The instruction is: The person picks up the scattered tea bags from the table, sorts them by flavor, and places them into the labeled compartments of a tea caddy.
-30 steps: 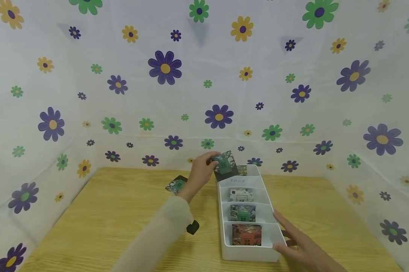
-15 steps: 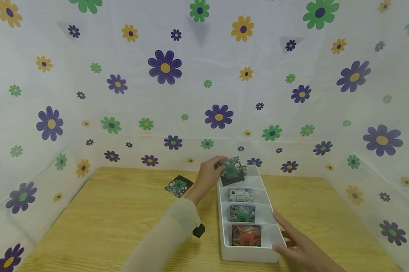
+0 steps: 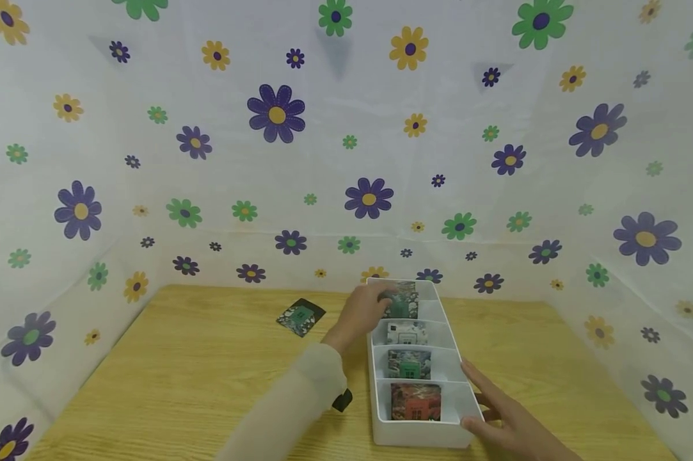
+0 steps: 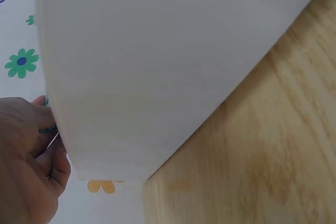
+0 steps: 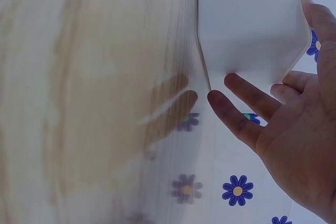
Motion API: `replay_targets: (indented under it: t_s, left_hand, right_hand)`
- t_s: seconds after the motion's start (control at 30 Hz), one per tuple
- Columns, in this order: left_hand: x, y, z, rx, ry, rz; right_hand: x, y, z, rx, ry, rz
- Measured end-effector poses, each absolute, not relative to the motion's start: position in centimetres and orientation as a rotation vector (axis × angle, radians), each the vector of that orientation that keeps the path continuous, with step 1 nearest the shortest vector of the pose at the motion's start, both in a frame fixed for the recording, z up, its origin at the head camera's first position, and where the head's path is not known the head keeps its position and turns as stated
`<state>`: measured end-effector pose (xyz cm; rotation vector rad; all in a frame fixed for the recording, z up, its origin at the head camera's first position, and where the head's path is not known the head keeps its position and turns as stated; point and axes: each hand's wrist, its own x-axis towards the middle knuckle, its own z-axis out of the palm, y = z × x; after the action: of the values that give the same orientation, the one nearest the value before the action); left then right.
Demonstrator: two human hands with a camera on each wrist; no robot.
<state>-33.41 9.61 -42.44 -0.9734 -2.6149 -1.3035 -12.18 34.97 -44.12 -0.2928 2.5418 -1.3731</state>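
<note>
My left hand (image 3: 362, 312) reaches over the left rim into the rear compartment of a white divided box (image 3: 421, 436). Its fingers pinch a square dark packet with a green label (image 3: 404, 308), which stands inside that compartment; the fingertips are partly hidden behind the box wall in the left wrist view. At the near right corner, my right hand (image 3: 510, 413) touches the box, with extended fingers against its side and the thumb at the front rim. Nearer compartments hold a pale packet (image 3: 406, 333), another green-labelled packet (image 3: 409, 365) and a red packet (image 3: 416, 402).
A second dark packet with a green label (image 3: 301, 317) lies flat on the wooden table (image 3: 208, 384), left of the box. A small black object (image 3: 343, 401) sits by the left cuff. Flower-printed white cloth (image 3: 277, 173) encloses the table at the back and sides.
My left hand has moved right and down, lowering the green-labelled packet from above the box into the rear compartment. The right hand has stayed at the box's corner.
</note>
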Motion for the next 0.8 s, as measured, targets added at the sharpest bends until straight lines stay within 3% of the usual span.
replay_targets:
  t_s: [0.47, 0.8]
  left_hand:
    - [-32.97, 10.63, -43.07, -0.932, -2.655, -0.979]
    - [-33.09, 10.23, -43.44, -0.862, -2.560, -1.085]
  right_hand:
    - [-12.10, 34.83, -43.85, -0.309, 2.544, -1.382]
    - [-12.09, 34.88, -43.88, -0.305, 2.522, -1.407]
